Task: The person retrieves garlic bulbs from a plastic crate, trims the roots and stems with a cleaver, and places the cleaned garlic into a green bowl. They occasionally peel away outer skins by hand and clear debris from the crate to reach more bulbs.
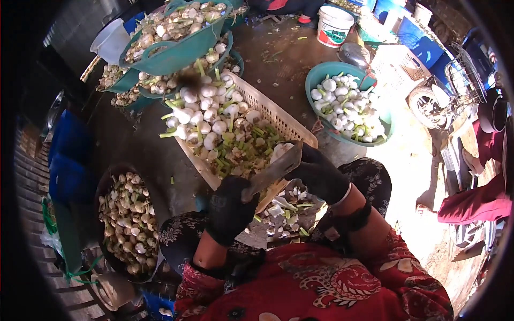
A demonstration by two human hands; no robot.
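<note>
Curling left hand (229, 206): black-gloved, bending its fingers in at the near end of a blade (274, 172); whether it is pinching the blade itself or something beneath, I cannot tell
Right hand (320, 176): black-gloved too, bending in at the blade's far, wider end; its fingertips are hiding from view, so what it is pinching I cannot tell
Blade: slanting between the two hands, rising toward the right and crossing (as this view is showing it) the near end of the crate (281, 115)
Bulb (281, 151): showing white just past the blade, near the right hand
Garlic (218, 127): filling the far left part of the crate, white, with green stems sticking out over its side
Trimmings (235, 150): covering the nearer part of the crate, green and papery; more scraps (286, 214) are lying on the ground between the knees
Tub (337, 68): standing to the right of the crate, green, holding more white bulbs
Stack (176, 61): rising beyond the crate on the left, green tubs carrying heaps of garlic
Basin (115, 175): sitting at the lower left, dark, holding browner bulbs
Pail (333, 27): standing white at the far side
Bike (430, 108): standing at the right, its wheel catching sunlight
</note>
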